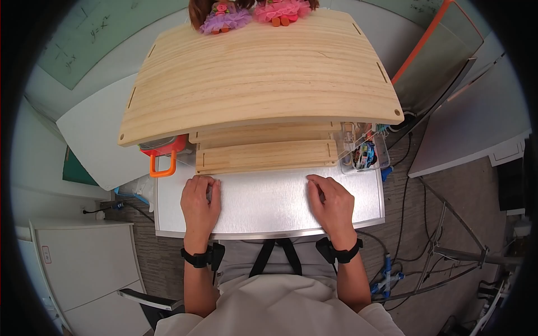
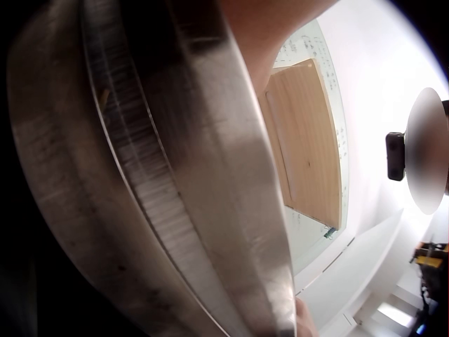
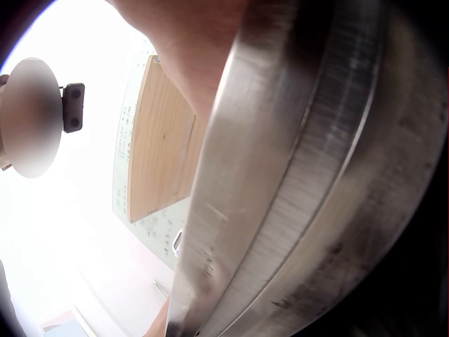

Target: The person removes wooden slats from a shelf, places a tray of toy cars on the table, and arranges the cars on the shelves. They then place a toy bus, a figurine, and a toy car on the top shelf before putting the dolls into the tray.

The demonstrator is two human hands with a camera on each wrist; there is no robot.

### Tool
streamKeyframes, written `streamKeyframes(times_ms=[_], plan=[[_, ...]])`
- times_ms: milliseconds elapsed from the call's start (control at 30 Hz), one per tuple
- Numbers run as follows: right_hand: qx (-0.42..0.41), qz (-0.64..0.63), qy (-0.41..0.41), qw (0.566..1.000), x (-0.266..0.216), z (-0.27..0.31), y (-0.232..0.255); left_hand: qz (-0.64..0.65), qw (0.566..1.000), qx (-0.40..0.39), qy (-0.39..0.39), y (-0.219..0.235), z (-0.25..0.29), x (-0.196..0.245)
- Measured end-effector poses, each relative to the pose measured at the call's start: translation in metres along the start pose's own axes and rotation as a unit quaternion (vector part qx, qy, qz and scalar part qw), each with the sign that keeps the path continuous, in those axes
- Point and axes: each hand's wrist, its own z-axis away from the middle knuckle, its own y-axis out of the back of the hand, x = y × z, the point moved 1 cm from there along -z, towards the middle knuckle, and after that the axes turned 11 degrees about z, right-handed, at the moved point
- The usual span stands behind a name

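Both hands rest on a silvery metal tabletop in the head view. My left hand lies on its left part, fingers loosely curled with nothing seen in them. On the right part lies my right hand, also loosely curled and holding nothing visible. Just beyond the hands stands a low two-step wooden rack, under a large wooden shelf board. Neither hand touches the rack. In the wrist views the table's metal edge fills much of the picture, with part of each forearm or hand above it.
Two dolls in purple and pink skirts sit on the board's far edge. Under it, a red container with an orange handle is at the left, and a clear box of small items at the right. Cables and a metal stand are right of the table.
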Motion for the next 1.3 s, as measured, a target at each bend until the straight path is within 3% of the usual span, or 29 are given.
streamKeyframes(times_ms=[367,567,733,833,900,933,1033,1067,1167,1300], plan=[[0.003,-0.004,0.005,1.0,0.001,0.002,-0.002,0.024,1.0,0.012,0.004,0.0,0.001,0.0],[-0.03,-0.075,0.005,0.997,-0.002,0.008,0.024,0.017,1.0,0.007,0.006,0.001,0.002,0.0],[0.09,-0.029,-0.012,0.995,0.023,-0.007,0.073,0.018,1.0,0.011,-0.007,0.003,0.001,0.001],[0.112,0.035,-0.007,0.993,0.042,-0.034,0.098,0.02,1.0,0.012,-0.006,0.003,0.002,0.001],[0.099,0.055,0.02,0.993,0.059,-0.056,0.101,0.026,0.999,0.016,-0.012,0.003,0.002,0.0],[0.044,0.064,0.021,0.997,0.064,-0.066,0.105,0.026,0.999,0.02,-0.011,0.003,0.003,-0.001],[0.026,0.114,0.06,0.991,0.084,-0.092,0.099,0.036,0.999,0.023,-0.014,0.003,0.004,-0.002],[-0.027,0.108,0.027,0.993,0.088,-0.1,0.098,0.037,0.999,0.023,-0.012,0.003,0.005,-0.001],[-0.05,0.189,0.073,0.978,0.108,-0.111,0.088,0.038,0.999,0.023,-0.011,0.005,0.004,0.0],[-0.048,0.178,0.048,0.982,0.105,-0.112,0.081,0.044,0.998,0.025,-0.027,0.006,0.004,-0.001]])
